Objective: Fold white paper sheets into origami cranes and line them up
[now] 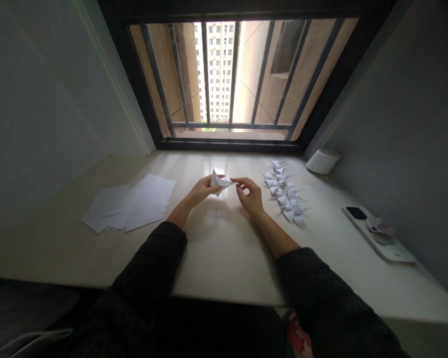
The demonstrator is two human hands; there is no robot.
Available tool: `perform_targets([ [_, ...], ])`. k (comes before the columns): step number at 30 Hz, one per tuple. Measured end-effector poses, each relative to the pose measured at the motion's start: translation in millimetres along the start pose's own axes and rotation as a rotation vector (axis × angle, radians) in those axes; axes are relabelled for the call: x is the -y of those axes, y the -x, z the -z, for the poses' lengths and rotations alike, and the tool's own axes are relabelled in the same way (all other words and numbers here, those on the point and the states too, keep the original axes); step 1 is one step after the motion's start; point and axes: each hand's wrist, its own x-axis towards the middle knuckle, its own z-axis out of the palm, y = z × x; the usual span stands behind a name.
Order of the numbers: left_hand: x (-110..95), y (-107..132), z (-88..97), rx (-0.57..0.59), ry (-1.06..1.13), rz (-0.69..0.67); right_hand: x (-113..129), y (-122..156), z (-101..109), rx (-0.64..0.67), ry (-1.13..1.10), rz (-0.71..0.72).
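Note:
A folded white paper crane is held above the middle of the white sill. My left hand is closed round its left side, with the thumb in front and fingers behind. At its pointed right tip is my right hand, whose thumb and forefinger are pinched on or right beside the point. To the right stand several finished paper cranes in close rows. Over on the left lies a loose pile of white paper sheets, some overlapping.
A white paper roll lies by the right wall. Nearer, a white phone with a ring grip lies on the sill. The barred window closes off the back; the sill's front edge runs below my forearms.

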Motion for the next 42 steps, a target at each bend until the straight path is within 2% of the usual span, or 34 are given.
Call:
perform_targets([
  [4,-2.1,1.2,-1.1,-0.003,-0.018,0.038,-0.7,-1.0,-1.0,0.043,-0.032,0.023],
  [12,-1.0,0.3,-3.2,0.000,0.038,0.093,-15.0,0.8,-5.8,0.052,0.061,0.023],
  [17,-5.7,2.7,-5.3,0.010,0.085,0.029,-13.3,1.2,-3.8,0.002,0.080,0.008],
  [23,-15.5,8.4,-4.4,-0.003,-0.052,-0.090,-11.3,1.5,-1.5,-0.026,0.066,-0.022],
  [27,-8.2,5.0,-3.4,0.033,-0.119,-0.070,-12.9,1.0,-1.5,-0.029,0.056,-0.021],
  [35,-5.9,2.7,-6.1,0.000,-0.037,-0.046,-15.3,1.0,-2.1,-0.007,0.065,-0.042],
  [42,-3.9,1.9,-5.8,-0.041,-0.146,-0.066,-17.5,0.8,-3.4,0.015,0.064,-0.048],
])
